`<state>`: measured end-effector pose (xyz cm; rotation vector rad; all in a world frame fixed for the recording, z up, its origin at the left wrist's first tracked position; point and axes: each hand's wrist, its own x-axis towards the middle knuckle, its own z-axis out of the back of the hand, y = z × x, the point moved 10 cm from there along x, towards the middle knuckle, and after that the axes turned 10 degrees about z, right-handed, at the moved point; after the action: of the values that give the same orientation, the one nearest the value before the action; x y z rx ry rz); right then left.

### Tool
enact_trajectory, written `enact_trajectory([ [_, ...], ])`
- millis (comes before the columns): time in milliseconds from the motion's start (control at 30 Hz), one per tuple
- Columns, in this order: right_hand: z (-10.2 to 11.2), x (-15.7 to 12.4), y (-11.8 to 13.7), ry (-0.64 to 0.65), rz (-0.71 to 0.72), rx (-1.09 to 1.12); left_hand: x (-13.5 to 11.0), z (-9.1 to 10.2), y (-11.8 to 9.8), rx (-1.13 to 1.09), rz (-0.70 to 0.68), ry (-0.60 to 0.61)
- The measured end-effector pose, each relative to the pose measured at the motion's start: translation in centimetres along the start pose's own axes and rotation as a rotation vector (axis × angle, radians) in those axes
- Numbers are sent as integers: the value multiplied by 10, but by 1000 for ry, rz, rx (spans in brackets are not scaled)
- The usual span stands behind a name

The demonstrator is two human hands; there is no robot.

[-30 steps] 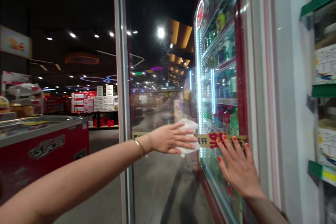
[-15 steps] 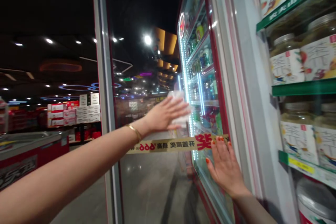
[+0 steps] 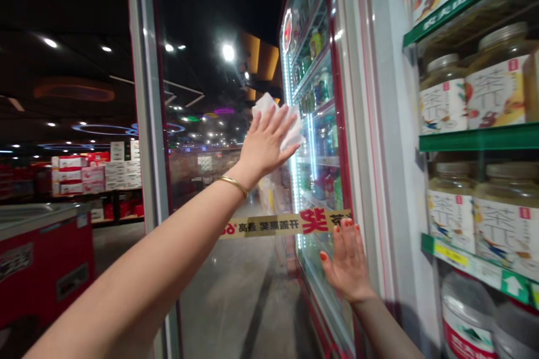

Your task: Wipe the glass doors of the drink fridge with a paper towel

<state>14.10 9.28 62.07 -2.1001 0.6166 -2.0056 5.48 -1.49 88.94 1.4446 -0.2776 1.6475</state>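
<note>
My left hand (image 3: 266, 143) holds a crumpled white tissue (image 3: 264, 104) under its spread fingers, pressed flat against the glass door (image 3: 219, 280). A gold bangle (image 3: 234, 184) circles that wrist. Lower and to the right, my right hand (image 3: 347, 263) lies flat with fingers stretched out and holds nothing. Its orange-nailed fingertips are at the end of a tan sticker strip (image 3: 269, 225) with reversed lettering. The palms of both hands are hidden.
Right of the door, fridge shelves (image 3: 475, 137) carry several large bottles (image 3: 444, 95) with white labels. The metal door edge (image 3: 147, 123) runs upright at left. Beyond it stand a red chest freezer (image 3: 46, 258) and stacked boxes (image 3: 122, 174). A lit drinks cooler (image 3: 320, 123) shows in the glass.
My left hand has slid upward on the glass with the tissue. My right hand stays flat by the strip's end. The view has shifted slightly to the right.
</note>
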Motion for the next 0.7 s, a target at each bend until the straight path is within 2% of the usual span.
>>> enact_trajectory([
  [33,-1,-2,-1,-1,-11,3,1,-1,-3,-1,52,-25],
  [67,-1,-4,-1,-5,-16,12,-6,-8,-20,2,5,-11],
  [100,-1,-6,-2,-13,-16,23,-22,-19,-47,11,-121,34],
  [167,0,-11,-3,-42,-14,47,-75,-40,-101,36,-469,140],
  [200,2,-13,-4,-59,-16,54,-101,-43,-112,46,-575,168],
  [233,3,-14,-5,-70,-17,56,-123,-42,-111,56,-620,179],
  [267,4,-14,-6,-76,-19,58,-139,-36,-97,67,-600,177],
  [300,5,-13,-7,-72,-18,60,-149,-25,-70,83,-511,156],
  [333,5,-11,-6,-62,-12,64,-156,-11,-34,106,-369,122],
  [367,5,-8,-6,-46,-3,71,-165,4,5,132,-208,80],
  [400,4,-5,-5,-24,3,83,-176,24,50,169,37,-11],
  [433,4,-1,-4,-2,1,95,-196,41,86,198,252,-85],
  [467,3,2,-4,14,-9,107,-223,54,108,225,408,-149],
  [500,3,5,-4,25,-31,121,-253,61,112,256,484,-187],
  [533,2,7,-4,30,-60,138,-280,62,97,283,421,-196],
  [633,-2,7,1,57,-108,192,-356,43,15,274,15,-55],
  [667,-5,5,6,81,-90,204,-376,41,-4,261,-86,-7],
  [700,-7,3,11,106,-60,208,-389,41,-11,255,-143,33],
])
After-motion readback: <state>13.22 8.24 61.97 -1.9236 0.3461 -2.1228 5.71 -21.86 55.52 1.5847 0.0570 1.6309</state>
